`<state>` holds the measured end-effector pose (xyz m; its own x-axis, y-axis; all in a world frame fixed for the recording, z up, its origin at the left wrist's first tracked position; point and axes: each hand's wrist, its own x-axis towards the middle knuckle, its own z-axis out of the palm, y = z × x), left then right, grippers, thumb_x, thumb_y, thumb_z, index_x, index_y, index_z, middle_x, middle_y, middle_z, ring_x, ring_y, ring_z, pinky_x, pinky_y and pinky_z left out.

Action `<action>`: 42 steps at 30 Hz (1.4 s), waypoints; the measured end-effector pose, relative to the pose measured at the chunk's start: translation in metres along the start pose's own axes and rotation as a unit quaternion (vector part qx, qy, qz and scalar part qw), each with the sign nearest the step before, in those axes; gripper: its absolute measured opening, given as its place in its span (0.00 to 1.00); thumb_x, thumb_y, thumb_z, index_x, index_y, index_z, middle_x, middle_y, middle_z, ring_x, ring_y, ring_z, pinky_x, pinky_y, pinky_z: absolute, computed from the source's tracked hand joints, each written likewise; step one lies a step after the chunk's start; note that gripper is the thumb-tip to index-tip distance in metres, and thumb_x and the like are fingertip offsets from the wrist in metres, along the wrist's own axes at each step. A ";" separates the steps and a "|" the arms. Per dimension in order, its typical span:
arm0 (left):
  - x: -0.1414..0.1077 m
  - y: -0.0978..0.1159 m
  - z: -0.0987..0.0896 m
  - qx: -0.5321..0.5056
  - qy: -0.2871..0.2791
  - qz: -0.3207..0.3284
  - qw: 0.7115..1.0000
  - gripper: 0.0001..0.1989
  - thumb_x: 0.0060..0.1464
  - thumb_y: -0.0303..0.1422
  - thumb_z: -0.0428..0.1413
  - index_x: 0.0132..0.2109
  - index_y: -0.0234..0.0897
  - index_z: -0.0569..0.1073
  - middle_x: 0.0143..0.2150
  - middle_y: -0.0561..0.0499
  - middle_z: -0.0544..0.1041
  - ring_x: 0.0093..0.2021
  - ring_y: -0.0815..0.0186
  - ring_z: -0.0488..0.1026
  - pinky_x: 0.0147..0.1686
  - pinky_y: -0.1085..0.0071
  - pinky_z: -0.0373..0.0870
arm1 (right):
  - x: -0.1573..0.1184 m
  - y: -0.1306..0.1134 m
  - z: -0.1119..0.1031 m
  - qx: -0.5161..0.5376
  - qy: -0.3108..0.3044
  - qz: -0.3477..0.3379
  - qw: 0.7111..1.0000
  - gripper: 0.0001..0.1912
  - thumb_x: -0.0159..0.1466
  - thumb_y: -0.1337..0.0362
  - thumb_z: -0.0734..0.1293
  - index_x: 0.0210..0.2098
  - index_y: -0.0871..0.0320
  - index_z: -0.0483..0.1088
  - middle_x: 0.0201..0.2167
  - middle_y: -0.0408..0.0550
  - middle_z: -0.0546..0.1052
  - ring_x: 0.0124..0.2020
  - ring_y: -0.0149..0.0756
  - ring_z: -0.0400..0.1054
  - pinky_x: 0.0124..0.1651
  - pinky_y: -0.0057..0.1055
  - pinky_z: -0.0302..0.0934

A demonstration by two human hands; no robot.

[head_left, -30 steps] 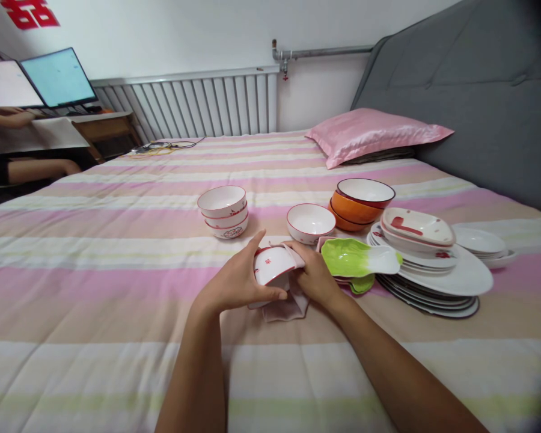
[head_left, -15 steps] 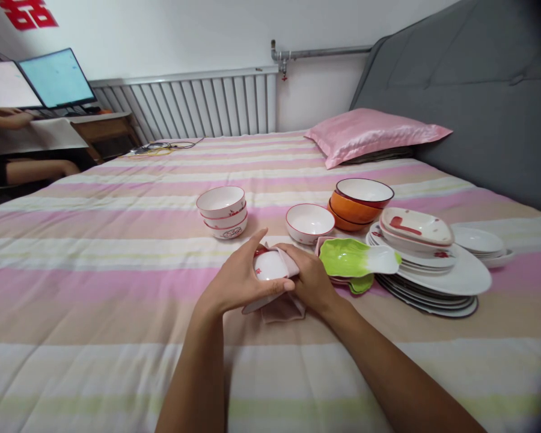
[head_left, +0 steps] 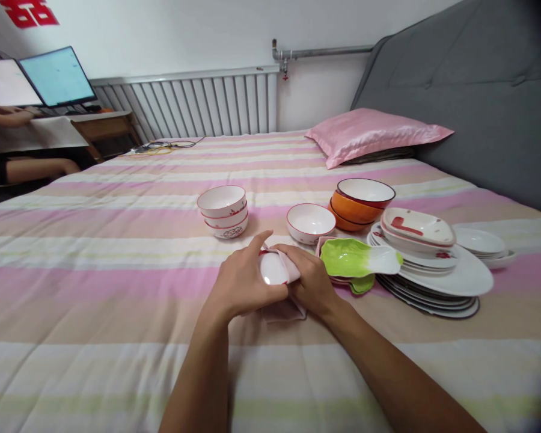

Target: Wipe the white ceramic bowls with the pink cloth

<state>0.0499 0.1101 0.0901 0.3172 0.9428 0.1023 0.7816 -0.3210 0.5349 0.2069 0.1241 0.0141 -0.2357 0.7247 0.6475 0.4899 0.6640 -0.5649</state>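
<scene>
Head view: the left hand and right hand meet low over the striped bed, fingers of both clamped on a small white red-rimmed ceramic bowl partly wrapped in a pale pink cloth. Just right lies a green leaf-shaped dish; behind sit three stacked white bowls.

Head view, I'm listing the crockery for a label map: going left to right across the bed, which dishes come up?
Stack of white bowls → small white bowl held in the hands → single white bowl → orange bowl stack → stack of plates → shallow white dishes.
</scene>
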 end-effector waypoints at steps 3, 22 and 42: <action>0.002 0.003 0.004 -0.021 0.015 0.029 0.999 0.45 0.36 0.34 0.60 0.64 0.43 0.55 0.50 0.46 0.74 0.46 0.50 0.72 0.40 0.60 0.70 | 0.001 -0.003 -0.004 0.004 0.040 -0.017 0.999 0.22 0.56 0.73 0.60 0.50 0.57 0.66 0.48 0.50 0.75 0.50 0.40 0.69 0.52 0.37 0.63; 0.004 -0.009 0.005 -0.086 -0.049 0.058 0.993 0.52 0.37 0.39 0.64 0.67 0.38 0.48 0.64 0.40 0.61 0.61 0.47 0.61 0.56 0.51 0.62 | 0.006 0.000 -0.009 -0.009 0.006 -0.031 0.999 0.22 0.57 0.72 0.60 0.51 0.55 0.67 0.49 0.49 0.75 0.52 0.40 0.68 0.54 0.38 0.61; 0.004 -0.019 0.001 -0.071 -0.064 0.060 0.994 0.54 0.36 0.45 0.65 0.67 0.40 0.47 0.67 0.41 0.57 0.63 0.47 0.58 0.59 0.51 0.60 | 0.004 0.009 -0.007 0.040 -0.018 0.026 0.999 0.28 0.50 0.75 0.59 0.50 0.56 0.67 0.49 0.51 0.75 0.51 0.42 0.68 0.52 0.38 0.62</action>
<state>0.0368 0.1203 0.0794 0.4756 0.8769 0.0702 0.6536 -0.4056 0.6390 0.2159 0.1319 0.0155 -0.2418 0.7640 0.5982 0.4349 0.6364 -0.6371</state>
